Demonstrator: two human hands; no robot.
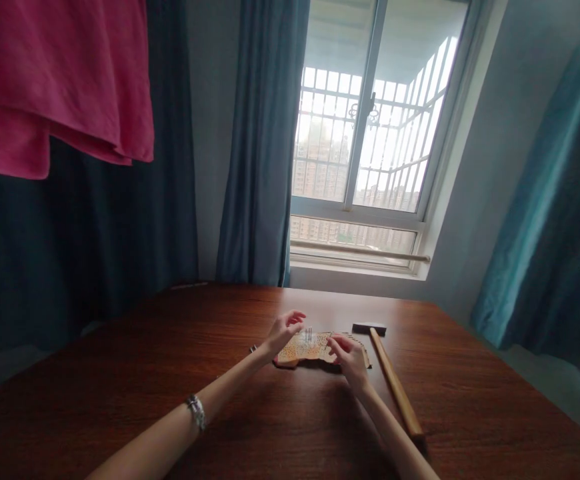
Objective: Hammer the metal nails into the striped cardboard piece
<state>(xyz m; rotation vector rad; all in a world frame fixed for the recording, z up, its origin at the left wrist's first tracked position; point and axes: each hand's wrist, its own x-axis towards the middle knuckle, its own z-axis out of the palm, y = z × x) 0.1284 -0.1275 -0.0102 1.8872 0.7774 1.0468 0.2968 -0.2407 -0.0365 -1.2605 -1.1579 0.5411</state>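
A small flat wooden piece (306,349), pale and speckled with holes, lies on the dark wooden table (170,373). Thin nails (309,334) stand upright in it near its middle. My left hand (283,331) hovers over the piece's left end with fingers curled and apart, the tips close to the nails. Over the right end sits my right hand (349,357), its fingers bent in a loose pinch; whether they hold anything is too small to make out. A bracelet (196,411) is on my left wrist.
A hammer (393,380) with a long wooden handle and dark head lies on the table just right of my right hand. Behind the table are a barred window (365,140), blue curtains (263,147) and a hanging pink cloth (60,80).
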